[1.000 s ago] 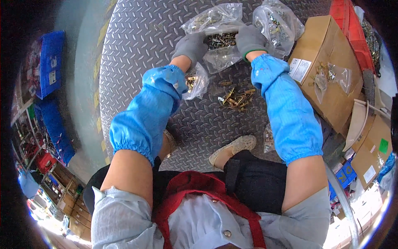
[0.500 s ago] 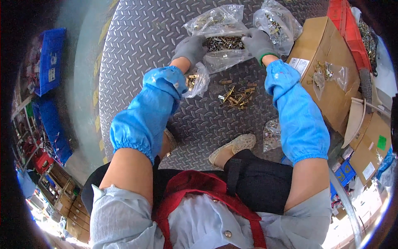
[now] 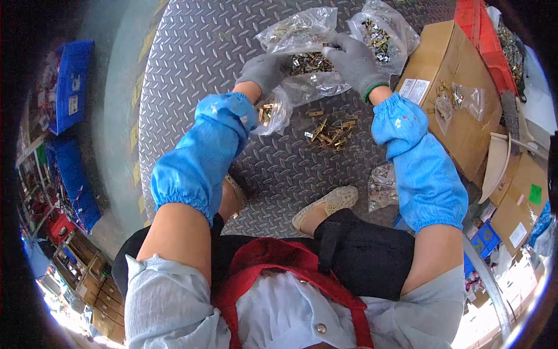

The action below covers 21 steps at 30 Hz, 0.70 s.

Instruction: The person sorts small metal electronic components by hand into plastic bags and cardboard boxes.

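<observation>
Both my hands wear grey gloves and are at the mouth of a clear plastic bag (image 3: 317,86) full of small brass-coloured metal parts (image 3: 311,63). My left hand (image 3: 264,72) is closed on the bag's left edge, its fingertips partly hidden by the plastic. At the right edge, my right hand (image 3: 356,64) pinches the film between thumb and fingers. A smaller bag of metal pieces (image 3: 272,114) lies just below my left wrist. Between my forearms, a loose pile of brass-coloured metal pieces (image 3: 332,134) rests on the patterned metal plate (image 3: 203,64).
Behind the held bag lies another clear bag (image 3: 299,29), with a bag of metal parts (image 3: 381,41) to its right. A cardboard box (image 3: 459,116) carrying small bags stands at right. Another small bag (image 3: 382,189) sits near my right forearm. Blue bins (image 3: 72,87) stand far left.
My right hand has shifted slightly left and inward over the bag, and its edges have drawn closer together. The bag's near flap is now more crumpled. My left hand has barely moved.
</observation>
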Motion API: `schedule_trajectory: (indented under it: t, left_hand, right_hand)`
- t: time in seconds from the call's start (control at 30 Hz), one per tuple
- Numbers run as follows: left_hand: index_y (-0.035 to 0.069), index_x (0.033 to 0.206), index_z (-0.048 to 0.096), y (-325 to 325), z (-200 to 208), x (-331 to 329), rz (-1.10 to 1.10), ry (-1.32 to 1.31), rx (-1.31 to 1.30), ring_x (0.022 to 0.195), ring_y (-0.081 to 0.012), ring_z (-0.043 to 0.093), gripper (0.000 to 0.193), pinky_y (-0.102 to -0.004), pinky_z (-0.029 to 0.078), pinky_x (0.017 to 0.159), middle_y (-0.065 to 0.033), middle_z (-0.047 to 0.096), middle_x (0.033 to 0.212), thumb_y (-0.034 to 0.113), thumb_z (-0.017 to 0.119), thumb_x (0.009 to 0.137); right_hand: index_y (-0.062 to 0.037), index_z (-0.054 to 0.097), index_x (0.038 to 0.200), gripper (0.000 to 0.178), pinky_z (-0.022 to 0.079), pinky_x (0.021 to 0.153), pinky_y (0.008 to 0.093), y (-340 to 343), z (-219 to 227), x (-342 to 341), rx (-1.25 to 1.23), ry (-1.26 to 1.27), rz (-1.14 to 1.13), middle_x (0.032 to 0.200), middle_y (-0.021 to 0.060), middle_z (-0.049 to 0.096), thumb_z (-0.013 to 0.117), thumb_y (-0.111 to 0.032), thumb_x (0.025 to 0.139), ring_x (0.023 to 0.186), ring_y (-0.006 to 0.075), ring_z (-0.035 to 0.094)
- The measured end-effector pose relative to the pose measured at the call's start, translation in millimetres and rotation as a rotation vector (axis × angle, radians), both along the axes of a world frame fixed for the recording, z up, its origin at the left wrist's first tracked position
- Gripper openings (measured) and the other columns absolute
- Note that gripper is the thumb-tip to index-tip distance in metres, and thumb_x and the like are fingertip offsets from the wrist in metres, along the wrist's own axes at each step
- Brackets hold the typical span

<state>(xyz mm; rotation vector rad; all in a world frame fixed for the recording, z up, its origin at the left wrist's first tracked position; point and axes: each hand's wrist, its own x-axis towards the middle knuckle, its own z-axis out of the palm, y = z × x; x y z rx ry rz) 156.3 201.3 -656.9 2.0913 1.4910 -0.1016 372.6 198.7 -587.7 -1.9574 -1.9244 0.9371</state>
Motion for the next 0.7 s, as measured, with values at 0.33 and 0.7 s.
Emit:
schedule_trajectory:
  t: [0.33,0.7]
  left_hand:
    - [0.005,0.083,0.069,29.4,49.0,-42.0,0.149,-0.392,-0.333,0.065,-0.0182,0.062,0.021,-0.0328,0.05,0.064,-0.0091,0.066,0.074,0.023,0.063,0.073]
    - [-0.006,0.091,0.058,-9.0,-8.7,-82.7,-0.957,-0.422,0.024,0.055,-0.0225,0.062,0.022,-0.0364,0.053,0.049,-0.0142,0.063,0.074,0.012,0.061,0.078]
  right_hand:
    - [-0.0021,0.062,0.104,0.032,0.048,0.068,0.0329,-8.3,-10.6,-12.0,-0.184,0.229,0.105,0.083,0.0098,0.063,0.057,-0.024,0.081,0.074,0.0181,0.06]
    - [-0.0059,0.065,0.096,0.031,0.05,0.071,0.0363,-54.1,-17.4,-96.8,-0.675,0.383,0.018,0.085,0.0185,0.065,0.054,-0.032,0.083,0.082,0.0292,0.064]
